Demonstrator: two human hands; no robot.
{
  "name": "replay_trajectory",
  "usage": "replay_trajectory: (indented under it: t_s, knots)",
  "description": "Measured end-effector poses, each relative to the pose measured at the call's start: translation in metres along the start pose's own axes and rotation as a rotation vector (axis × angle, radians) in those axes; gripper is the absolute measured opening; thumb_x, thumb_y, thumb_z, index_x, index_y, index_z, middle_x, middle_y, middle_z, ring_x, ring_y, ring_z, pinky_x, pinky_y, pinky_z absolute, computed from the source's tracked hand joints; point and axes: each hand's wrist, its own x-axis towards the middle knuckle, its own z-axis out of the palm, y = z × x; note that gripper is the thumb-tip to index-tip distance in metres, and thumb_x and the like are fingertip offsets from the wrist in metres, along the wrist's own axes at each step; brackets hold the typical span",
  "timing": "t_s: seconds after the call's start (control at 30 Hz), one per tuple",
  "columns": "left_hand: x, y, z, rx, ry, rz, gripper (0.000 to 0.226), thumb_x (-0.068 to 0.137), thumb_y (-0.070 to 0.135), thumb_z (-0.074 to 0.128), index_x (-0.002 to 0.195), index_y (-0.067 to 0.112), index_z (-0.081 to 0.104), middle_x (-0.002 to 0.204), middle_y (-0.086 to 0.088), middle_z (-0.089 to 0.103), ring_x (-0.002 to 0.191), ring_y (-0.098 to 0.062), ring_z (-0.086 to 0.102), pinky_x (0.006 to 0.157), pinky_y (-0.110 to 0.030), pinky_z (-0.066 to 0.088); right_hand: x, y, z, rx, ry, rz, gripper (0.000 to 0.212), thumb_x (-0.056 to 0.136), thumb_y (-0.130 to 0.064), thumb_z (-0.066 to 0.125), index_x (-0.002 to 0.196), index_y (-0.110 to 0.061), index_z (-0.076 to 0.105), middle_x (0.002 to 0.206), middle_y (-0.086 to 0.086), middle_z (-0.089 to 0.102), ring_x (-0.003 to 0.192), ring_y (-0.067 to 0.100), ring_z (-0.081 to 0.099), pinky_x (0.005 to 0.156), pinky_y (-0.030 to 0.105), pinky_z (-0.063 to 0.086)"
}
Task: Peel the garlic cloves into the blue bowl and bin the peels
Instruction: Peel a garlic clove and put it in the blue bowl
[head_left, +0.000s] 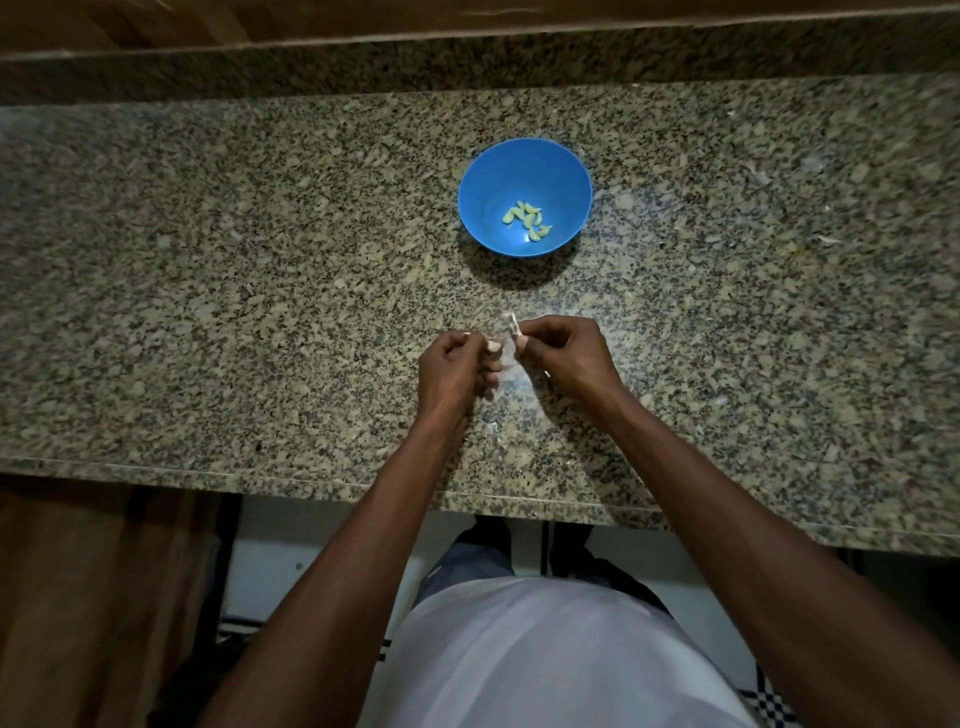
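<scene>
My left hand (457, 364) and right hand (566, 358) are both pinched tight on a small garlic clove (510, 328) at centre frame, fingertips nearly touching, a pale peel sticking up between them. Above, the blue bowl (569, 171) sits on the granite counter (208, 260), peeled cloves (527, 221) piled inside.
</scene>
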Motion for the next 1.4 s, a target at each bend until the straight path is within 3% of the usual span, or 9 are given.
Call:
replay_trajectory:
  t_s: [0.13, 0.23, 0.4, 0.5, 0.6, 0.77, 1.03, 1.2, 1.4]
  knots:
    - [0.000, -0.001, -0.010, 0.002, 0.010, 0.068, 0.007, 0.097, 0.008, 0.063, 0.102, 0.005, 0.067, 0.076, -0.008, 0.077, 0.058, -0.012, 0.067, 0.049, -0.024, 0.053, 0.000, -0.007, 0.002, -0.654, 0.015, -0.362, 0.014, 0.093, -0.004, 0.068, 0.088, -0.009, 0.081, 0.087, 0.006, 0.071, 0.076, 0.021, 0.066, 0.064, 0.039, 0.057]
    - [0.001, 0.000, -0.017, -0.031, -0.001, 0.083, 0.010, 0.097, 0.005, 0.064, 0.106, 0.005, 0.068, 0.081, -0.009, 0.077, 0.065, -0.014, 0.067, 0.062, -0.030, 0.058, -0.002, -0.009, 0.004, -0.868, -0.027, -0.413, 0.013, 0.099, -0.012, 0.068, 0.098, -0.006, 0.080, 0.098, 0.007, 0.063, 0.085, 0.023, 0.059, 0.066, 0.040, 0.057]
    - [-0.005, -0.005, -0.025, -0.097, -0.089, 0.118, 0.016, 0.098, 0.007, 0.068, 0.114, 0.006, 0.070, 0.091, -0.011, 0.075, 0.072, -0.013, 0.069, 0.074, -0.027, 0.061, -0.011, -0.011, -0.008, -0.627, 0.069, -0.424, 0.025, 0.102, -0.018, 0.066, 0.122, -0.006, 0.076, 0.114, 0.010, 0.064, 0.103, 0.024, 0.061, 0.080, 0.037, 0.055]
    - [-0.010, -0.009, -0.028, -0.070, -0.167, 0.150, 0.016, 0.101, 0.010, 0.064, 0.115, 0.009, 0.073, 0.095, -0.011, 0.073, 0.076, -0.013, 0.068, 0.072, -0.024, 0.061, -0.018, -0.016, -0.015, -0.281, 0.055, -0.248, 0.028, 0.098, -0.021, 0.071, 0.125, -0.014, 0.076, 0.114, 0.003, 0.074, 0.098, 0.014, 0.072, 0.077, 0.023, 0.060]
    - [-0.017, -0.014, -0.023, 0.056, -0.245, 0.187, 0.017, 0.099, 0.014, 0.068, 0.113, 0.013, 0.076, 0.103, -0.005, 0.077, 0.085, -0.014, 0.072, 0.073, -0.024, 0.060, -0.030, -0.011, -0.012, -0.116, -0.217, -0.061, 0.042, 0.093, -0.031, 0.078, 0.134, -0.020, 0.071, 0.113, -0.002, 0.078, 0.092, 0.011, 0.077, 0.085, 0.042, 0.065]
    - [-0.027, -0.024, -0.012, 0.040, -0.169, 0.156, 0.020, 0.088, 0.010, 0.080, 0.101, 0.001, 0.068, 0.087, -0.011, 0.077, 0.074, -0.018, 0.075, 0.066, -0.026, 0.061, -0.051, 0.008, -0.014, 0.081, -0.169, -0.013, 0.021, 0.090, -0.025, 0.083, 0.108, -0.013, 0.082, 0.095, 0.003, 0.082, 0.084, 0.023, 0.080, 0.084, 0.052, 0.065]
    - [-0.035, -0.044, -0.009, 0.143, -0.242, 0.174, 0.018, 0.080, 0.002, 0.085, 0.097, 0.001, 0.078, 0.098, -0.007, 0.080, 0.091, -0.018, 0.077, 0.078, -0.031, 0.063, -0.065, 0.010, -0.031, -0.141, -0.195, -0.046, 0.022, 0.081, -0.032, 0.090, 0.091, -0.014, 0.082, 0.083, -0.001, 0.080, 0.077, 0.012, 0.078, 0.078, 0.038, 0.066]
    - [-0.035, -0.042, -0.014, 0.052, -0.238, 0.171, 0.019, 0.083, 0.004, 0.084, 0.099, 0.001, 0.076, 0.093, -0.013, 0.079, 0.088, -0.024, 0.078, 0.076, -0.033, 0.064, -0.066, 0.004, -0.023, -0.182, -0.175, -0.113, 0.018, 0.088, -0.025, 0.085, 0.102, -0.014, 0.083, 0.089, 0.000, 0.081, 0.076, 0.012, 0.078, 0.078, 0.041, 0.066]
    - [-0.020, -0.027, -0.025, 0.039, -0.317, 0.172, 0.016, 0.088, -0.004, 0.076, 0.103, -0.007, 0.074, 0.096, -0.023, 0.077, 0.089, -0.029, 0.078, 0.075, -0.029, 0.064, -0.059, -0.002, -0.009, -0.319, -0.090, -0.173, 0.014, 0.089, -0.018, 0.082, 0.103, -0.016, 0.084, 0.097, -0.001, 0.082, 0.082, 0.003, 0.076, 0.077, 0.028, 0.064]
